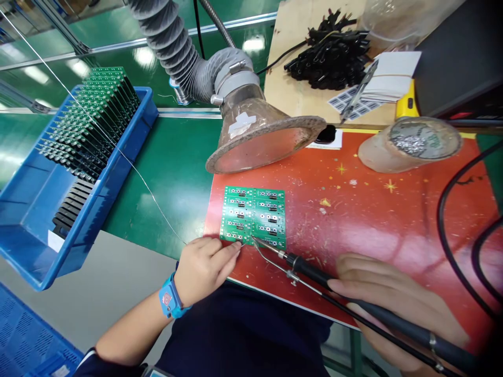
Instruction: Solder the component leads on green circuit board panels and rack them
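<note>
A green circuit board panel [253,215] with rows of small parts lies flat on the red mat. My left hand [208,264], with a blue wristband, pinches a thin solder wire [151,193] at the panel's lower left edge. The wire runs up and left from my fingers. My right hand [393,301] is wrapped round a black soldering iron [310,269] with a thin metal feed tube fixed alongside it. The iron's tip is at the panel's lower edge, just right of my left fingertips.
A fume extractor hood [263,133] hangs just behind the panel. At the left, a blue bin [84,230] holds a stack of green boards [94,118]. Behind the mat are a cup [408,144] and a bundle of black cables [332,55]. Black cords [444,225] loop at the right.
</note>
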`<state>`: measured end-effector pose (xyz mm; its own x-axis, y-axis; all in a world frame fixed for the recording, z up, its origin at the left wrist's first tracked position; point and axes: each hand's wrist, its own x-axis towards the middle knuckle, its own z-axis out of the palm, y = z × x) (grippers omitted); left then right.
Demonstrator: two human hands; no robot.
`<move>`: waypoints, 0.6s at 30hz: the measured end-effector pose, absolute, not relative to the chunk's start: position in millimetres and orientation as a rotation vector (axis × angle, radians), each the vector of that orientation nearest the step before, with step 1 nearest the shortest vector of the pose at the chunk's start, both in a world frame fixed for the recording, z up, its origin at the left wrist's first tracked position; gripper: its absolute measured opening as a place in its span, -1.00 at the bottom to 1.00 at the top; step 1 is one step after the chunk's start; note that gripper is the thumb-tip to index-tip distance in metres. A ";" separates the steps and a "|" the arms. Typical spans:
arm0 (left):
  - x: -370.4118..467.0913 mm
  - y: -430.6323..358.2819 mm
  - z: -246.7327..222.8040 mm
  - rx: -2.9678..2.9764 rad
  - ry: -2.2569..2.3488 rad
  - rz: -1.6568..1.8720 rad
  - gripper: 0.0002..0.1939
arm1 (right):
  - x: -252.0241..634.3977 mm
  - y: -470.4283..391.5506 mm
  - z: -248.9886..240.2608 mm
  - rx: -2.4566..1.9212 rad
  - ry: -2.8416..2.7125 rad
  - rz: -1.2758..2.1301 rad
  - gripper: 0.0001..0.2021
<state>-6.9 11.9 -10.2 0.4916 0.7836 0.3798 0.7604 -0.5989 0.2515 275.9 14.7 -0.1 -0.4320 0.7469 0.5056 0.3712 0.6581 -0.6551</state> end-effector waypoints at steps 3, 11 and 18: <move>-6.9 11.7 -9.6 2.676 1.361 0.711 -0.80 | 276.1 13.7 1.9 -0.886 -2.038 0.583 -0.75; -5.2 11.3 -9.0 2.693 1.327 0.678 -0.79 | 277.5 14.4 4.9 -0.870 -2.064 0.581 -0.82; -8.7 7.2 -3.1 2.678 1.320 0.686 -0.79 | 283.9 -1.3 -7.9 -1.035 -1.861 0.636 -0.80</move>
